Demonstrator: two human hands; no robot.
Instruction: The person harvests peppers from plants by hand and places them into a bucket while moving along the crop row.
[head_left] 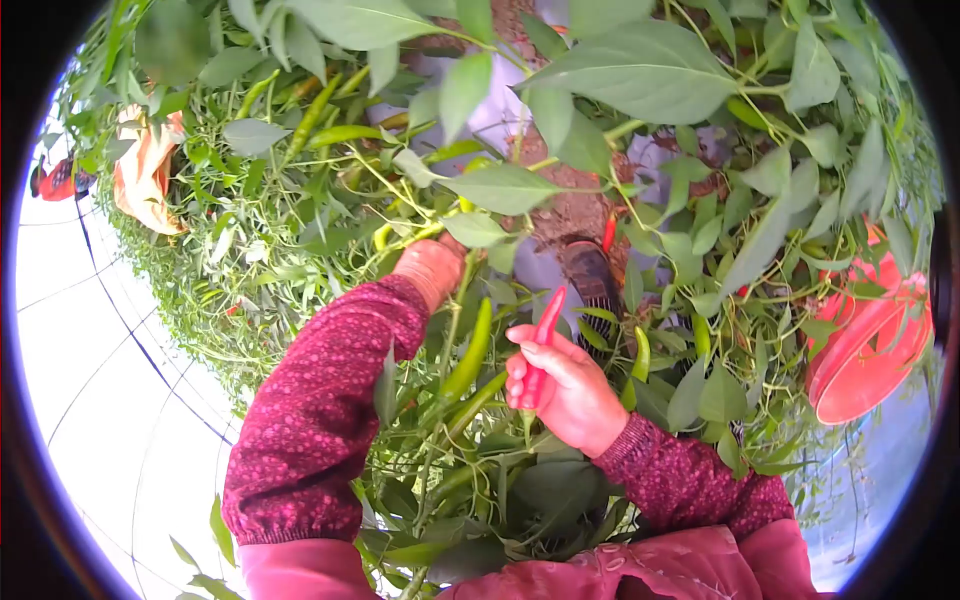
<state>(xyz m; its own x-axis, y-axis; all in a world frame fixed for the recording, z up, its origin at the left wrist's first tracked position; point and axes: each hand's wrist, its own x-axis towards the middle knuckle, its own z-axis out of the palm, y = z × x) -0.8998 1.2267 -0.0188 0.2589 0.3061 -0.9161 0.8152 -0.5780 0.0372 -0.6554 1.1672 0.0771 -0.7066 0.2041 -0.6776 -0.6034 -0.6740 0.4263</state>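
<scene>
A red chili pepper [541, 350] points upward in my right hand [575, 393], with the fingers closed around its lower part and the green stem showing below. My left hand [432, 270] reaches into the pepper plant ahead, at a stem; leaves cover its fingers, so what they hold does not show. Just below that hand, a long green chili pepper [470, 352] hangs on the plant. Another green chili pepper [641, 354] hangs to the right of my right hand.
Dense pepper plants surround both hands, and a broad leaf [632, 72] hangs across the top. At right, a red bucket [862, 345] stands among foliage. An orange-white bag [148, 172] is at the far left. A dark shoe [590, 272] rests on the soil [570, 215].
</scene>
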